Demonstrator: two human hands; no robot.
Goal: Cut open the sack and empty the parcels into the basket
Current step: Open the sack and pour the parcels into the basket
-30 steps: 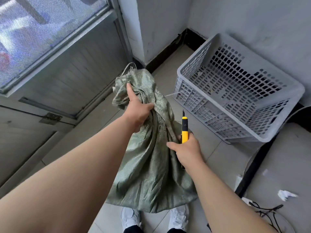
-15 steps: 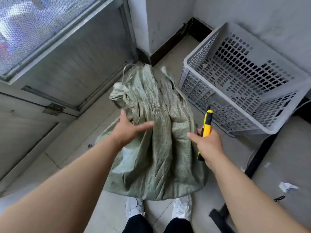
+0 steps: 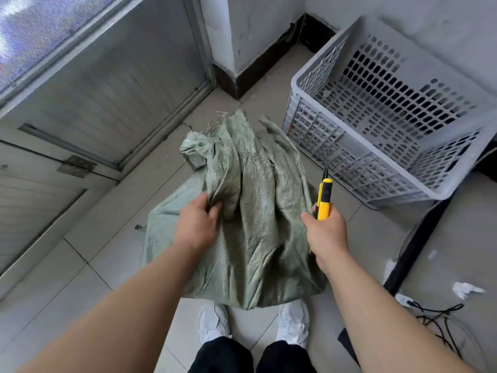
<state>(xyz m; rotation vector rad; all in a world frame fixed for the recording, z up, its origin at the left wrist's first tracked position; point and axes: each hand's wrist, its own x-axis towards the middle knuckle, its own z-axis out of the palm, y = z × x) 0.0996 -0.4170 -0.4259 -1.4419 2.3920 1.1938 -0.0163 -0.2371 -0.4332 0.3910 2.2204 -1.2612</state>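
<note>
A green woven sack (image 3: 252,211) stands on the tiled floor in front of my feet, its frayed top end pointing away from me. My left hand (image 3: 197,223) pinches a fold of the sack on its left side. My right hand (image 3: 326,232) is at the sack's right edge, shut on a yellow and black utility knife (image 3: 324,197) with its blade pointing up and away. A grey perforated plastic basket (image 3: 357,146) sits at the right, with no parcels in it. No parcels show; the sack hides its contents.
A metal door (image 3: 102,84) with a screen window fills the left. A white wall corner (image 3: 242,36) with dark skirting stands behind the sack. Black cables (image 3: 435,316) and paper scraps (image 3: 466,289) lie on the floor at the right. My white shoes (image 3: 213,321) are below the sack.
My left hand let go of the bunched neck and moved lower, pinching a fold. The sack's top fell open and spread away from me. The knife hand shifted to the right.
</note>
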